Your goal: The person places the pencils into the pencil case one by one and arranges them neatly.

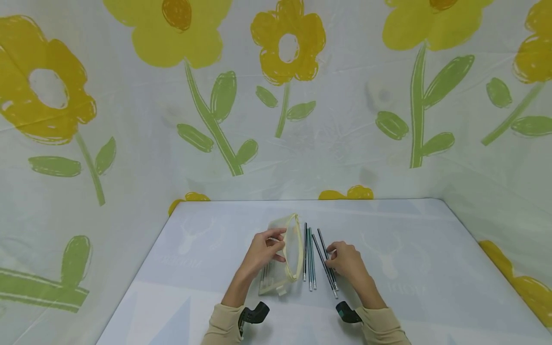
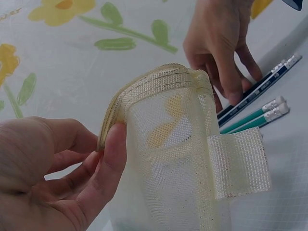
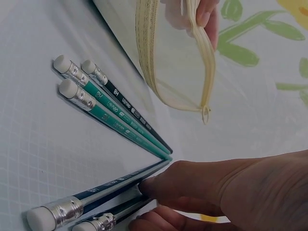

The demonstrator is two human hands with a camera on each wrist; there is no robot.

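My left hand (image 1: 262, 250) pinches the zippered edge of a pale yellow mesh pencil pouch (image 2: 163, 125), whose mouth gapes toward the right. Some pencils show faintly through its mesh in the head view. To the right of the pouch, my right hand (image 1: 347, 261) bends over two dark pencils (image 3: 110, 185), thumb and fingers pinching the outer one. Between them and the pouch lie two green pencils (image 3: 115, 115) and a black pencil (image 3: 130, 105), side by side. All these loose pencils have white erasers, which point toward me.
The pale table (image 1: 409, 297) has faint printed patterns and runs back to a flowered cloth wall (image 1: 336, 143). More of this cloth hangs at the left and right. A small fabric tab (image 2: 239, 162) sticks out from the pouch's side near me.
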